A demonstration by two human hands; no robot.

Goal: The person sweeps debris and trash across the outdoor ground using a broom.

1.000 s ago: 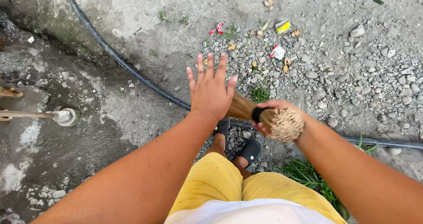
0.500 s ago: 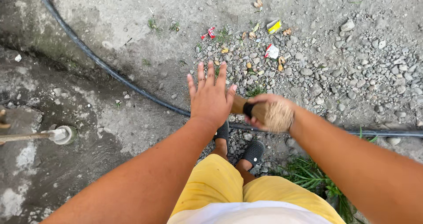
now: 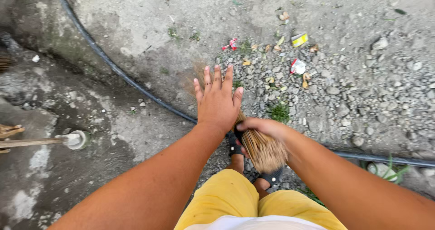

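My right hand (image 3: 258, 128) grips a bundle of thin tan sticks, a stick broom (image 3: 262, 149), near its bound top end. The broom runs forward under my left hand, and its blurred tips (image 3: 197, 76) show beyond it on the ground. My left hand (image 3: 217, 98) is stretched out flat with fingers spread, palm down, above the broom; whether it touches the sticks is hidden. Litter lies ahead on the gravel: a red wrapper (image 3: 230, 44), a white and red wrapper (image 3: 297, 66) and a yellow and white piece (image 3: 299, 39).
A black hose (image 3: 113, 64) curves across the concrete and gravel and passes under my arms to the right (image 3: 385, 159). A pipe with a white fitting (image 3: 74, 139) lies at left on wet ground. My feet in dark sandals (image 3: 272, 178) stand below. Grass tufts (image 3: 278, 112) dot the gravel.
The broom has swung from lying across to the right to pointing forward under my left hand. My right hand moved left and lower. The left hand stayed spread.
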